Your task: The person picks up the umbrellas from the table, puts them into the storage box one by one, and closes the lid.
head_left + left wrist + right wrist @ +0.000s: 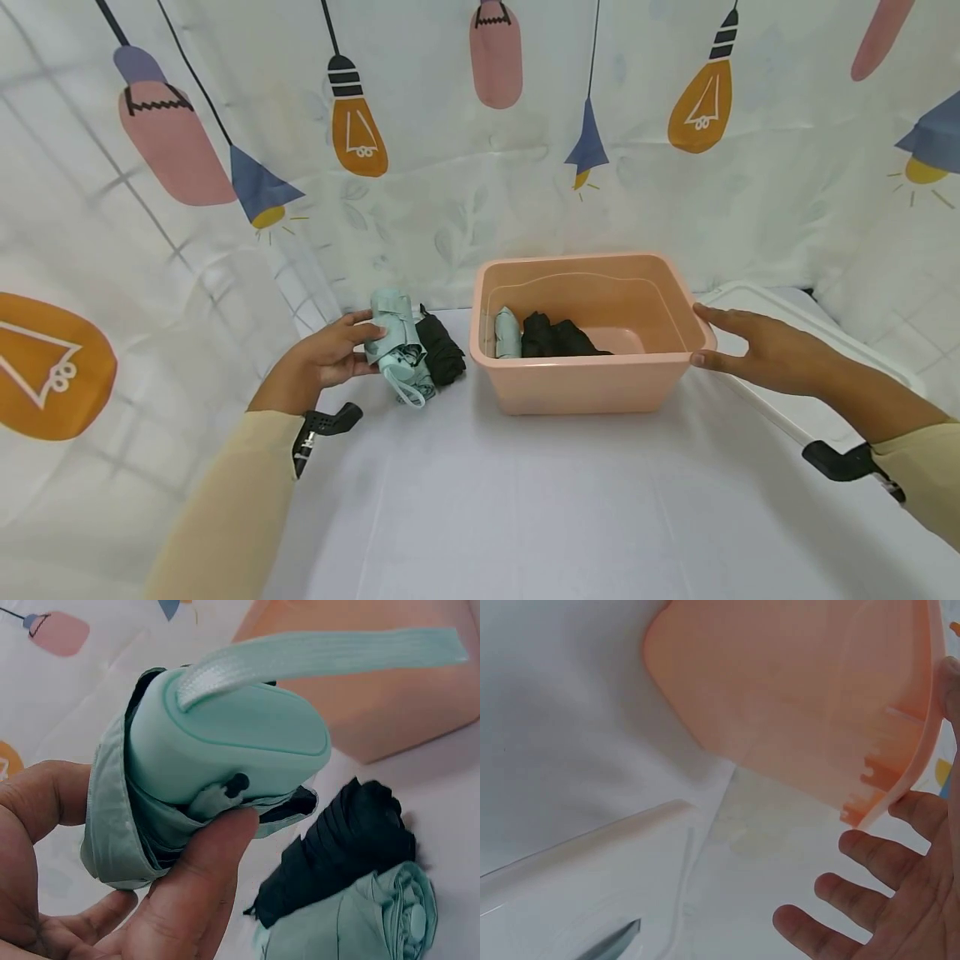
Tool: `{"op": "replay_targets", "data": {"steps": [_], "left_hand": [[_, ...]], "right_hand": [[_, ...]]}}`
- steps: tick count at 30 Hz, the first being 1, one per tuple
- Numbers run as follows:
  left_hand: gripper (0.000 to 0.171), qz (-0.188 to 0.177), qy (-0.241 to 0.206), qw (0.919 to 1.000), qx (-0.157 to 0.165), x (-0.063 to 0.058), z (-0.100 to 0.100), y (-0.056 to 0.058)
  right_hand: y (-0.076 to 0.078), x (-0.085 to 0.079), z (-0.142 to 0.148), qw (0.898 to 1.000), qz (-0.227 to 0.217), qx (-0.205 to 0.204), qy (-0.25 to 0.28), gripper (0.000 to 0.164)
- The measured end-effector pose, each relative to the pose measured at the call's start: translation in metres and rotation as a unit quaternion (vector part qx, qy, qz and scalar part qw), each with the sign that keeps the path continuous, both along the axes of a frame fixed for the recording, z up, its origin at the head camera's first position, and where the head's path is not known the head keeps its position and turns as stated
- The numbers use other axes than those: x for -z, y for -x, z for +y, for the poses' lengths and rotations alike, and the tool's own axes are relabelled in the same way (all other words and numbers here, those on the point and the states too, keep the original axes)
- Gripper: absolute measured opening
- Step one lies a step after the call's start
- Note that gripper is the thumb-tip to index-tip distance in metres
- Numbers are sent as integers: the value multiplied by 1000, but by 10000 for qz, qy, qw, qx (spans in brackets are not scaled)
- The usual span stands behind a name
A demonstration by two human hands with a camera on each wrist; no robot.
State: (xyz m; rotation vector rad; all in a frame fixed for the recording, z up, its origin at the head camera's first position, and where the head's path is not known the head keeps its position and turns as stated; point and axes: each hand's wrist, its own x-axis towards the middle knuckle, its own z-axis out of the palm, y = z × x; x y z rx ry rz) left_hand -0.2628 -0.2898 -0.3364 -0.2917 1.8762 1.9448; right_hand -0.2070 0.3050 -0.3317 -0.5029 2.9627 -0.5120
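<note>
Mint umbrella (pixel 225 731), just left of the peach tub (pixel 577 388), sits clamped between thumb and fingers of my left hand (pixel 330 354), the nearer one, its strapped end facing my wrist. At the tub's right end, my right hand (pixel 780 354) touches the rim, fingers apart.

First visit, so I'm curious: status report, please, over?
Left grip holds folded mint-green fabric umbrella. Right grip touches rectangular peach plastic bin. Folded black fabric umbrella lies between held umbrella and bin.
</note>
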Motion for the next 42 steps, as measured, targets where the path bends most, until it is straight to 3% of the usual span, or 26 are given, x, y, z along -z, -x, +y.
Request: {"op": "replay_targets", "data": {"steps": [14,28,42], "left_hand": [[84,425,157,9988,167,-23,26,-3],[80,454,-127,9984,299,-43,57,0],[74,624,-259,9969,411,-48,86,-1]], "right_hand": [[0,0,-2,10000,-35,13,-27,91],[1,0,-1,10000,-59,11,-43,92],[1,-1,0,10000,-71,-20,-30,91]]}}
